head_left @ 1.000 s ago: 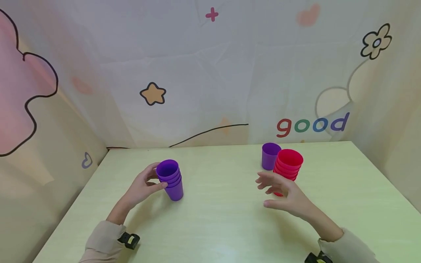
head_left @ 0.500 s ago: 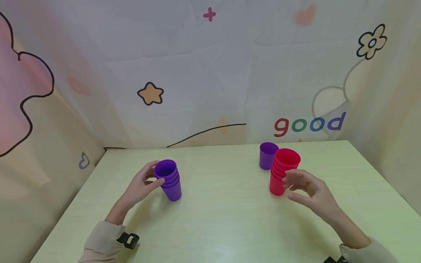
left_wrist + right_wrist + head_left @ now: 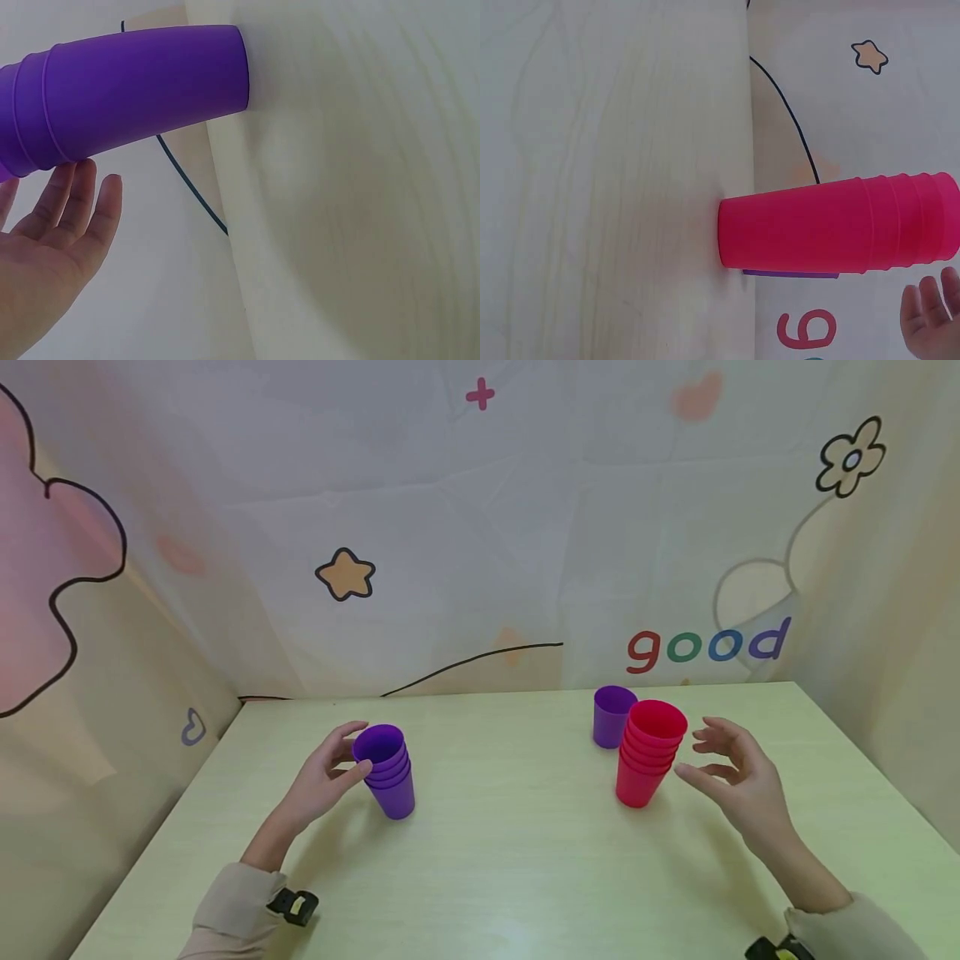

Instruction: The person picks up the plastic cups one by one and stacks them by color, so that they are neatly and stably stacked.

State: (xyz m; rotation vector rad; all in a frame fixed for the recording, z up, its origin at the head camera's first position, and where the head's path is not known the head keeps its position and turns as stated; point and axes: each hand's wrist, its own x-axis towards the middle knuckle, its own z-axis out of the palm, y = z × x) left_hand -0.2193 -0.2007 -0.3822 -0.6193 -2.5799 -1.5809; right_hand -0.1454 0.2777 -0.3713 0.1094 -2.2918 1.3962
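Note:
In the head view, a stack of purple cups (image 3: pixel 390 777) stands on the left half of the table. My left hand (image 3: pixel 321 781) is at its left side, thumb overlapping the rims in front and fingers reaching behind. The left wrist view has the left hand's (image 3: pixel 56 240) relaxed fingers right at the purple cups (image 3: pixel 150 86). Farther right stands a stack of red cups (image 3: pixel 645 760). Just right of it, my right hand (image 3: pixel 746 781) hovers with loosely bent fingers and nothing in them. Its fingertips also show near the red rims (image 3: pixel 907 225) in the right wrist view.
Behind the red stack stands a single purple cup (image 3: pixel 611 718), partly hidden by it. The pale green table (image 3: pixel 495 860) runs back to a printed cloth (image 3: pixel 465 560) hanging behind it. Cameras are strapped at both wrists, over beige sleeves.
My right hand moves from in front of the red stack to its right side, leaving the stack in full view. The left thumb draws back slightly on the purple rims.

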